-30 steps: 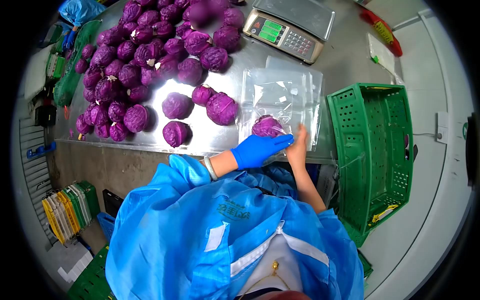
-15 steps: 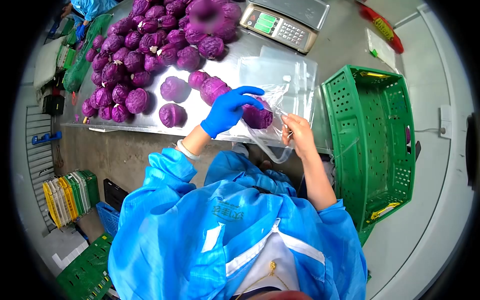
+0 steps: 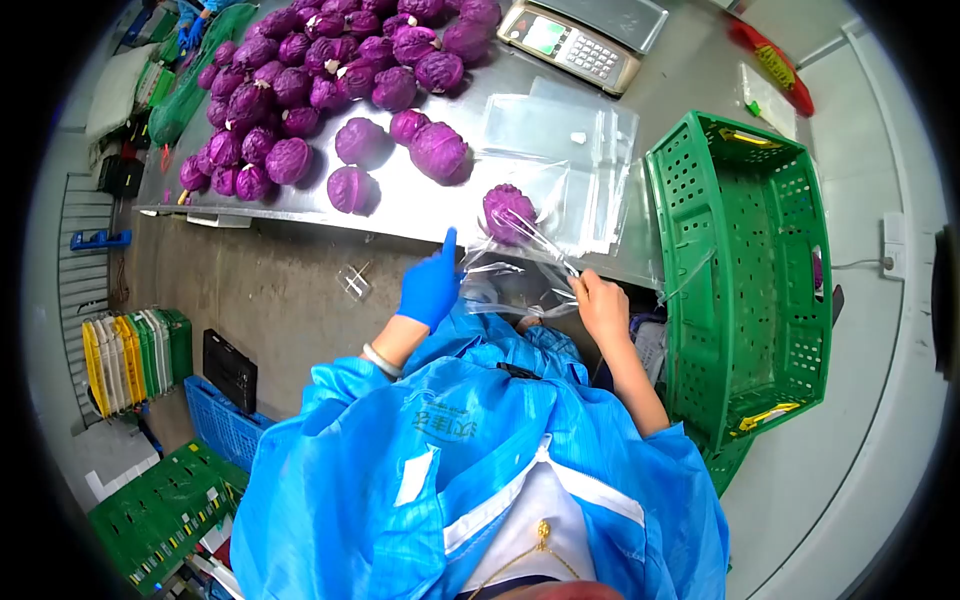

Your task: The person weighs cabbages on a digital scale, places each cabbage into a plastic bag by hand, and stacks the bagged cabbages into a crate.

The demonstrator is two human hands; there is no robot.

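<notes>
A red cabbage point(image 3: 508, 212) rests at the table's front edge inside a clear plastic bag point(image 3: 520, 285), whose loose mouth hangs toward my body. My right hand point(image 3: 602, 305), bare, is closed on the gathered film at the bag's right side. On the other side, my left hand point(image 3: 430, 287) wears a blue glove. One of its fingers points up while the rest appear folded at the bag's left edge, partly hidden. Just beyond the bagged cabbage lies a stack of flat clear bags point(image 3: 600, 140).
Many loose red cabbages point(image 3: 290, 85) are heaped on the metal table point(image 3: 430, 215) at the left. A digital scale point(image 3: 570, 50) stands at the back. To the right is a large green crate point(image 3: 690, 270). Folded crates point(image 3: 135, 360) stand on the floor at left.
My left hand has drawn back from the cabbage toward my body. The cabbage now sits lower in view inside the bag, and the bag's mouth spreads between my hands.
</notes>
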